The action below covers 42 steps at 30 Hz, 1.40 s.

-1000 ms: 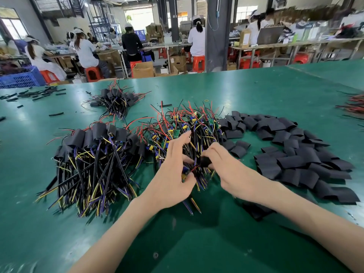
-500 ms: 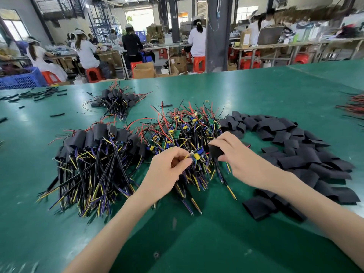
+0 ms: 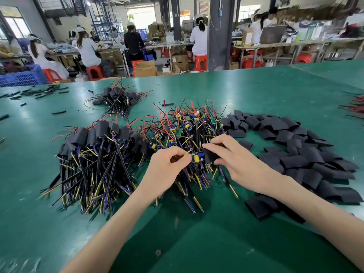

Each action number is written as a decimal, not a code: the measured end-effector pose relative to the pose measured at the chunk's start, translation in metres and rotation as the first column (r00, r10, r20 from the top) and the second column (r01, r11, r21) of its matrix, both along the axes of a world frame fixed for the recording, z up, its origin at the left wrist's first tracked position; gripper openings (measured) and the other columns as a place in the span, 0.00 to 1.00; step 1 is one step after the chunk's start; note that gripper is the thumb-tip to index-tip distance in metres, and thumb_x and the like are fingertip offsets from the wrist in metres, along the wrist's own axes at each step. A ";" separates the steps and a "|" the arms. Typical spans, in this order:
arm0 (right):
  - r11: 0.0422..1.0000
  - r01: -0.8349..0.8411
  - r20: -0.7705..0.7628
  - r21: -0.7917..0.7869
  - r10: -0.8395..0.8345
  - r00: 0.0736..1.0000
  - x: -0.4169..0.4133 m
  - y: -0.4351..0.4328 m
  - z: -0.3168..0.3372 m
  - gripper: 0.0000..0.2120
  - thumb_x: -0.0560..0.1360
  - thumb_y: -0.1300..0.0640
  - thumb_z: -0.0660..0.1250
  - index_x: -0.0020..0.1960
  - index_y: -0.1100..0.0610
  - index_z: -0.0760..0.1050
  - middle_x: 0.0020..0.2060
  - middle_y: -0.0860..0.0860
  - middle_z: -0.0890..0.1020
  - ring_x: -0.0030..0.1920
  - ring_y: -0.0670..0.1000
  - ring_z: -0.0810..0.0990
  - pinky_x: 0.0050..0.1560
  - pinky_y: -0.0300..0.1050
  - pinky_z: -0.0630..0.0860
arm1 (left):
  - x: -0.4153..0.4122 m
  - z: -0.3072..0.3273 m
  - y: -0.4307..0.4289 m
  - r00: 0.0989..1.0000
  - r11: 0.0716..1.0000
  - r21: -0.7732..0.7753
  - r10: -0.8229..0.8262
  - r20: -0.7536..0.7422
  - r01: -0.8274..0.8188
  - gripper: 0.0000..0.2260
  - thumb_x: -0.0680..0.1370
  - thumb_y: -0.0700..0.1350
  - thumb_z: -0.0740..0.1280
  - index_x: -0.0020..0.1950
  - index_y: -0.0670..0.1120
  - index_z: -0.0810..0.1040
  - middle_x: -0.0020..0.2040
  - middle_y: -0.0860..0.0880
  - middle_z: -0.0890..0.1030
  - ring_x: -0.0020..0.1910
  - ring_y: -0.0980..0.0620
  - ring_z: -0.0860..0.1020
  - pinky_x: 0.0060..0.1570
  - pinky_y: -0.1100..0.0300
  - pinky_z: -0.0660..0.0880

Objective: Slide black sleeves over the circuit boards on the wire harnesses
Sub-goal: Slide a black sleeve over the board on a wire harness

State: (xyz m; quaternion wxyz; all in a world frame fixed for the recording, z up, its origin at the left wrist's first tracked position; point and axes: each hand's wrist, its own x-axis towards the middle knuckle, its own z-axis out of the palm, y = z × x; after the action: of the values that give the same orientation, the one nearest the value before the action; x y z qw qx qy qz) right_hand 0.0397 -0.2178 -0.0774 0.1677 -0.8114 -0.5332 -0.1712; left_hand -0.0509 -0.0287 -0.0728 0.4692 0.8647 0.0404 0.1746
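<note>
Two pinches: left hand [image 3: 167,167] holds circuit board [image 3: 197,157], right hand [image 3: 237,161] black sleeve [image 3: 210,155], edges touching.

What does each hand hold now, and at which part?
The left hand pinches a harness by its wires, just left of the board. The right hand pinches a sleeve by its right end.

Large workshop hall. A smooth dark-green desk [image 3: 256,91] fills the foreground. Beyond its far edge stands a dark grey square steel column [image 3: 220,32]. Long light-topped workbenches [image 3: 315,41] run across the hall, with people [image 3: 199,40] seated at them on red plastic stools [image 3: 201,61]. Brown cardboard boxes [image 3: 144,69] sit on the floor, and a blue slatted plastic crate [image 3: 21,76] stands at far left. Daylight enters through a left-hand window [image 3: 13,24] and a bright opening in the rear wall [image 3: 140,13].
</note>
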 end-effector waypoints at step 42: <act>0.843 0.538 -0.253 -0.022 -0.525 0.812 0.041 -0.014 -0.022 0.13 0.77 0.54 0.62 0.61 0.53 0.74 0.51 0.52 0.79 0.55 0.55 0.72 0.56 0.50 0.68 | 0.002 0.003 0.095 0.660 0.435 0.554 0.684 0.310 -0.710 0.16 0.73 0.37 0.63 0.60 0.40 0.79 0.57 0.38 0.74 0.58 0.37 0.67 0.56 0.45 0.62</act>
State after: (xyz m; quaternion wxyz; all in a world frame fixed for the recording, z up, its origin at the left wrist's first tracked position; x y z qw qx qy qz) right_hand 0.0809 -0.2317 -0.0997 0.1992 -0.9383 -0.2553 -0.1216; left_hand -0.0487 0.0664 -0.0699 0.0352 0.8701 0.3223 0.3712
